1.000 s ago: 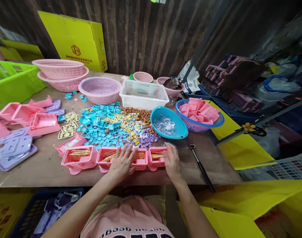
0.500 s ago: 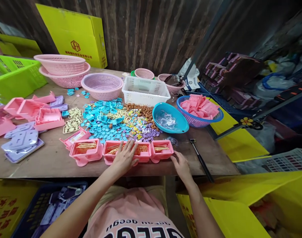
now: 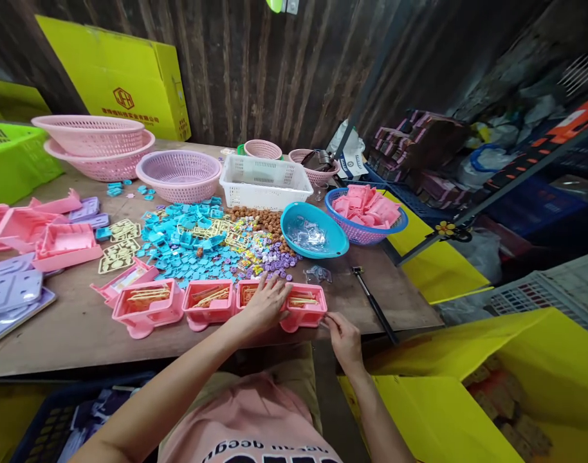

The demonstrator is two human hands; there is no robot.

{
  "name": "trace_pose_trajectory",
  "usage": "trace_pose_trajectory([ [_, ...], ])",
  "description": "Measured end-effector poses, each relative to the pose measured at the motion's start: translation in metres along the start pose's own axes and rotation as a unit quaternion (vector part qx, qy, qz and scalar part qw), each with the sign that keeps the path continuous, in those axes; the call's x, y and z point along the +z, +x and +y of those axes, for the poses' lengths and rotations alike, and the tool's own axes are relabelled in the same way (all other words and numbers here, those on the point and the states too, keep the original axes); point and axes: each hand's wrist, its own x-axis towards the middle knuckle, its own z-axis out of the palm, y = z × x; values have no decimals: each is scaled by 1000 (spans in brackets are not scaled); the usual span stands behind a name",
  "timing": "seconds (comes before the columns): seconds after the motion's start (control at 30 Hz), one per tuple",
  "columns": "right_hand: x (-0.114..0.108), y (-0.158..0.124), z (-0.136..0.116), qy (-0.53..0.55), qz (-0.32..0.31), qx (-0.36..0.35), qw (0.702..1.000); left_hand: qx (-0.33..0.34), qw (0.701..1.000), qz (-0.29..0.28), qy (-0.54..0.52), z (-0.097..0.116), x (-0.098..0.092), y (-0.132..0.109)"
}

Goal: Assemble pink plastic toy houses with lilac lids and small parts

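Note:
Several pink plastic boxes stand in a row along the table's front edge, holding yellowish and orange thin parts. My left hand [image 3: 267, 305] lies with fingers spread over the third pink box [image 3: 246, 287] and reaches the rightmost pink box [image 3: 318, 314]. My right hand [image 3: 345, 337] is at that last box's lower right corner, thumb and fingers closed together; what they pinch is too small to make out. The second pink box [image 3: 192, 315] and the leftmost pink box [image 3: 175, 308] stand to the left, untouched by either hand.
Behind the row lie blue pieces [image 3: 166, 228], purple pieces [image 3: 280, 262] and brown pieces [image 3: 265, 218]. A blue bowl [image 3: 339, 241] holds clear parts. A black-handled tool [image 3: 376, 305] lies right. Pink trays [image 3: 67, 247] and lilac panels [image 3: 14, 289] are left; an open yellow carton [image 3: 419, 411] stands below.
My left hand has moved right along the row to the last two boxes. The fingers of my right hand have closed at the end box's corner. The view has shifted somewhat.

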Motion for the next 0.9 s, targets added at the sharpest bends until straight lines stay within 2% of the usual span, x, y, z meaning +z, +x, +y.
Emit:
trace_pose_trajectory([
  [0.2, 6, 13, 18, 15, 24, 61, 998, 13, 1000, -18, 17, 5, -5, 15],
  [0.37, 7, 30, 26, 35, 48, 110, 992, 46, 997, -66, -11, -9, -14, 42],
  [0.47, 2, 34, 29, 56, 28, 110, 992, 58, 994, -83, -30, -15, -19, 48],
  [0.6, -11, 43, 45, 84, -34, 92, 992, 46, 996, -81, -13, -8, -16, 41],
  [0.7, -16, 63, 62, 65, -33, 92, 993, 50, 996, -73, -1, 4, -8, 32],
  [0.8, -6, 93, 75, 27, -32, 82, 996, 46, 998, -54, 6, 7, -5, 21],
  [0.9, 13, 116, 81, 1, -54, 75, 996, 14, 999, -38, 23, -3, -9, 2],
])
